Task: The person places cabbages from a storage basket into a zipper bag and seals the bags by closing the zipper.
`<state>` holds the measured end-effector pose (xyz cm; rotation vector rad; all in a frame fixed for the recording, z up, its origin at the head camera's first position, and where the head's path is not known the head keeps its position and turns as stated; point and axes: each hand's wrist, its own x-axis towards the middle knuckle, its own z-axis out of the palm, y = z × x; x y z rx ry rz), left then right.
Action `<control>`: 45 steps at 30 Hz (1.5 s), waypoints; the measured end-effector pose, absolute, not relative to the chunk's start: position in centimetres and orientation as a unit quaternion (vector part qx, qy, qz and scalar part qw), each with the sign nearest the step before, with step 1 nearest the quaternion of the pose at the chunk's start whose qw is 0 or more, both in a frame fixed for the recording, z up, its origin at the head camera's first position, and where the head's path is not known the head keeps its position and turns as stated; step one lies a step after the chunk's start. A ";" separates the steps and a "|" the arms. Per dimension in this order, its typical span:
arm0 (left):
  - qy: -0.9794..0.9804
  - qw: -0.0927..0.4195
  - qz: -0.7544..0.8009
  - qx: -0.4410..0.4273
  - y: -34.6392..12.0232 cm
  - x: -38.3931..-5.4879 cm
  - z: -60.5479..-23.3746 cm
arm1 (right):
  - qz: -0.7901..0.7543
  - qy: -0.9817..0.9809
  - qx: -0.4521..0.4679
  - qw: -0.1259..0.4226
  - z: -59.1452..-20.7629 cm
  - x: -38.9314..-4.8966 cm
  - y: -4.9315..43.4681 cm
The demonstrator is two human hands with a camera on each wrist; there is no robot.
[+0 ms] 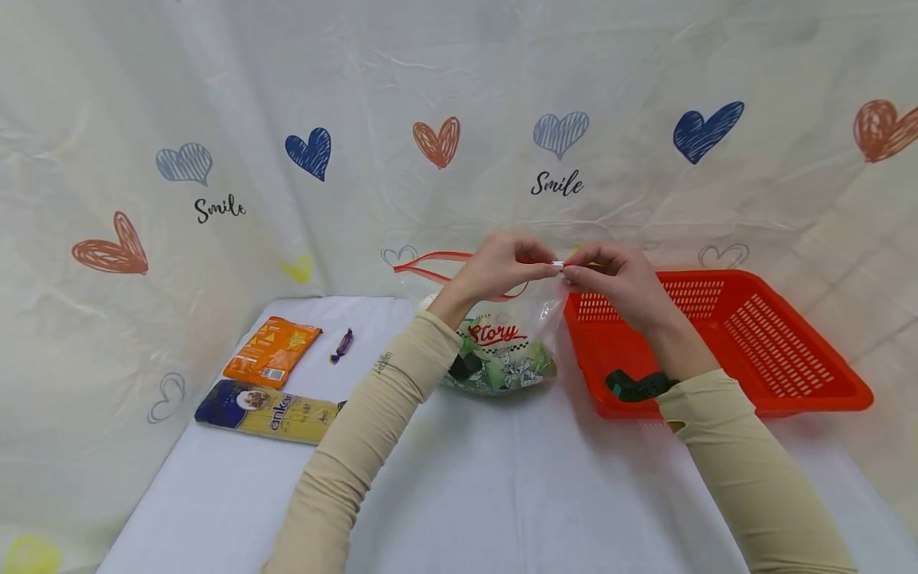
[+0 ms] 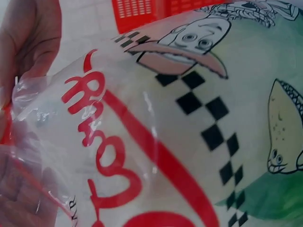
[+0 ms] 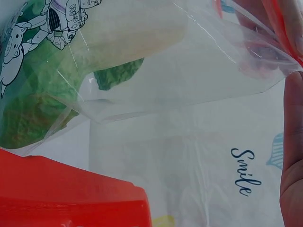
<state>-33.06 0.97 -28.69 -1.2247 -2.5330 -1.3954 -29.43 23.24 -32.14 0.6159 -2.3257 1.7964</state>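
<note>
A clear zip bag (image 1: 505,343) with red "Story" lettering and cartoon prints sits upright on the table, with green leafy-looking contents in its lower part. Its red zip strips (image 1: 437,256) stand apart on the left side. At the top right corner of the bag, my left hand (image 1: 502,267) pinches the small white slider (image 1: 557,265) between thumb and forefinger. Right beside it, thumb and forefinger of my right hand (image 1: 620,283) pinch the end of the zip. Through the film in the right wrist view, the left fingers (image 3: 258,42) show blurred.
Close on the right stands a red perforated basket (image 1: 810,351). On the left of the table lie an orange packet (image 1: 272,351), a purple-wrapped candy (image 1: 343,346) and a pasta pack (image 1: 268,410), partly hidden by my left sleeve. A heart-printed sheet (image 1: 495,72) hangs behind.
</note>
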 end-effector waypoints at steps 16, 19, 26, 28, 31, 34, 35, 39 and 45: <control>-0.837 0.039 -0.398 -0.374 -1.3 -32.5 -29.0 | 0.550 -0.815 0.160 0.088 -31.5 -28.6 23.5; -0.849 0.059 -0.372 -0.372 -2.9 -32.6 -29.0 | 0.540 -0.823 0.152 0.089 -31.5 -28.6 24.4; -0.877 0.100 -0.337 -0.328 -8.6 -33.2 -29.4 | 0.544 -0.825 0.116 0.101 -31.9 -28.7 27.3; -0.880 0.104 -0.354 -0.298 -10.4 -33.3 -29.6 | 0.549 -0.823 0.106 0.104 -32.1 -28.8 27.9; -0.878 0.105 -0.386 -0.262 -12.5 -33.4 -30.0 | 0.558 -0.816 0.105 0.111 -32.5 -28.9 28.6; -0.874 0.101 -0.409 -0.244 -13.5 -33.4 -30.4 | 0.555 -0.817 0.105 0.115 -32.6 -29.0 28.7; -0.872 0.099 -0.414 -0.240 -13.6 -33.4 -30.5 | 0.556 -0.816 0.106 0.116 -32.5 -29.1 28.7; -0.861 0.086 -0.453 -0.215 -13.7 -33.3 -30.5 | 0.565 -0.812 0.106 0.102 -32.0 -29.0 28.6; -0.816 0.036 -0.536 -0.213 -14.0 -31.9 -29.6 | 0.552 -0.818 0.137 0.081 -30.9 -28.1 28.8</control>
